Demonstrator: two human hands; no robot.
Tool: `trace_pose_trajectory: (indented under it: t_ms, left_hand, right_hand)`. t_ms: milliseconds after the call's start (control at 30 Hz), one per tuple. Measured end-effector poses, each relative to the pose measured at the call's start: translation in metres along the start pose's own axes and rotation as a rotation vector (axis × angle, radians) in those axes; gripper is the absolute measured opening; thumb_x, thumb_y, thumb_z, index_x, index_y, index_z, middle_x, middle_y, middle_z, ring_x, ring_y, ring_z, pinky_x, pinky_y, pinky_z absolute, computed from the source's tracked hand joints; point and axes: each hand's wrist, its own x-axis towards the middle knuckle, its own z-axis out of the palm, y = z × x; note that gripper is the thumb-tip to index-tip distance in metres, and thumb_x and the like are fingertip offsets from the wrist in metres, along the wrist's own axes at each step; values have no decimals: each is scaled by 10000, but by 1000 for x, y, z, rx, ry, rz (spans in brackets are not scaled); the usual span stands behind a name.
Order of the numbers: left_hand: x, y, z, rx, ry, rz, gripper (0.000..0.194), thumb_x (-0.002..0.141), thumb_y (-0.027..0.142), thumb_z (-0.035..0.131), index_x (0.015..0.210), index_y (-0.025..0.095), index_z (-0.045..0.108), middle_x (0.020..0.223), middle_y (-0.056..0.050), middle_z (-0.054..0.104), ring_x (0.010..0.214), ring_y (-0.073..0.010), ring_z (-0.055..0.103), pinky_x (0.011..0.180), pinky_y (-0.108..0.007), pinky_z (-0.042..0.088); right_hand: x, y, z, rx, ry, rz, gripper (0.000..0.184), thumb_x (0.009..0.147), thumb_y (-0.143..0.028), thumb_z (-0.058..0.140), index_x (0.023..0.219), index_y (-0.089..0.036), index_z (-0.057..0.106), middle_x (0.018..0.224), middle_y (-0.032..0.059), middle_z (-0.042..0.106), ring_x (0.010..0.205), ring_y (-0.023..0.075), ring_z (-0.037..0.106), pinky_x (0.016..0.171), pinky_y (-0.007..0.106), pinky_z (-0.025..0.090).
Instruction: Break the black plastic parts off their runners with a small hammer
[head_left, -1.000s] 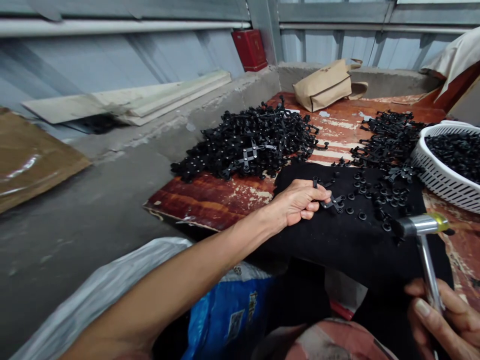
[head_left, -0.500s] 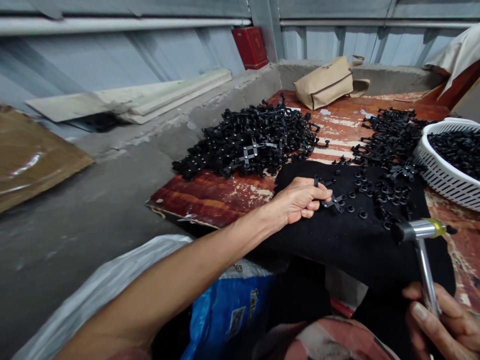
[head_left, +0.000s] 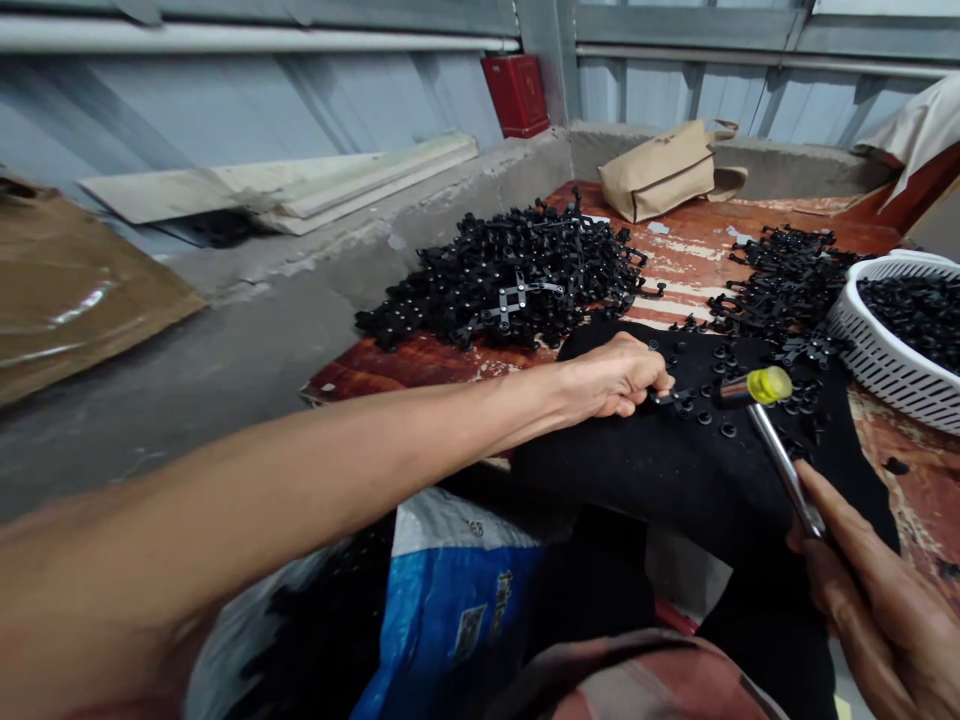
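My left hand (head_left: 630, 378) is closed on a small black hinged linkage (head_left: 679, 398), whose crossed arms stick out past the fingers over a black cloth (head_left: 600, 470). My right hand (head_left: 855, 560) is wrapped around the metal handle of a mallet (head_left: 754, 388). The mallet's head has one dark face and one yellow face, and hovers just right of the linkage, apart from it. Loose black round buttons (head_left: 727, 430) lie scattered on the cloth below and behind the head. Part of the linkage is hidden by my left fingers.
A big heap of black linkages (head_left: 480, 280) stands on the worn red board (head_left: 675, 240), with a smaller heap (head_left: 787, 275) at right. Beside that is a white basket (head_left: 892, 345) of black parts. A beige bag (head_left: 660, 175) lies behind. A blue sack (head_left: 435, 600) is below the board.
My right hand has raised and swung the mallet leftward, bringing its head near the linkage. My left hand has turned slightly and still grips the linkage. The view has shifted a little.
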Motion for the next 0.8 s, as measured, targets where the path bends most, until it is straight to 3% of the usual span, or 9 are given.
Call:
trace_pose_trajectory:
  t_ms: [100, 200, 367, 433, 533, 667, 800]
  left_hand:
    - [8, -1, -2, 21, -22, 22, 215, 573, 36, 592, 448, 160, 469, 380, 41, 362, 320, -44, 288, 321, -185, 163]
    - [6, -2, -4, -1, -82, 81, 190, 577, 49, 607, 448, 149, 508, 399, 37, 381, 323, -35, 279, 318, -178, 167]
    - [-2, -2, -5, 0, -83, 112, 140, 589, 81, 649, 508, 147, 558, 432, 25, 438, 350, -44, 331, 329, -164, 214]
    - [-2, -3, -5, 7, -65, 115, 129, 580, 85, 664, 526, 148, 566, 426, 30, 434, 352, -44, 326, 331, -162, 212]
    - [-4, -3, -5, 9, -52, 141, 113, 577, 98, 676, 561, 150, 577, 434, 38, 433, 354, -38, 316, 332, -155, 202]
    - [-14, 0, -6, 5, -78, 168, 143, 595, 119, 663, 535, 151, 537, 446, 37, 425, 362, -37, 324, 336, -150, 199]
    - [-19, 3, -6, -4, -96, 141, 158, 608, 130, 641, 531, 158, 506, 450, 38, 410, 357, -40, 319, 330, -162, 184]
  right_hand:
    - [18, -9, -5, -190, 16, -168, 614, 957, -220, 357, 1506, -347, 115, 1383, 69, 494, 1229, 232, 507, 971, 400, 457]
    - [28, -18, -8, -267, -19, -224, 623, 942, -185, 361, 1505, -337, 142, 1389, 66, 498, 1189, 241, 544, 924, 385, 502]
    - [28, -24, -4, -191, 78, -168, 615, 929, -187, 375, 1492, -361, 198, 1216, 78, 603, 1004, 244, 643, 790, 363, 561]
    - [28, -22, -2, -193, 57, -173, 642, 922, -166, 362, 1499, -363, 162, 1147, 82, 620, 894, 229, 671, 670, 319, 576]
    - [29, -20, -4, -239, -33, -187, 670, 904, -131, 347, 1499, -373, 154, 1210, 97, 591, 835, 228, 684, 532, 280, 556]
    - [27, -25, -8, -209, 43, -190, 674, 902, -175, 384, 1494, -393, 149, 1296, 94, 543, 952, 269, 660, 640, 343, 578]
    - [29, -29, -10, -229, 25, -175, 688, 876, -172, 399, 1496, -376, 181, 1089, 109, 629, 812, 273, 690, 474, 303, 553]
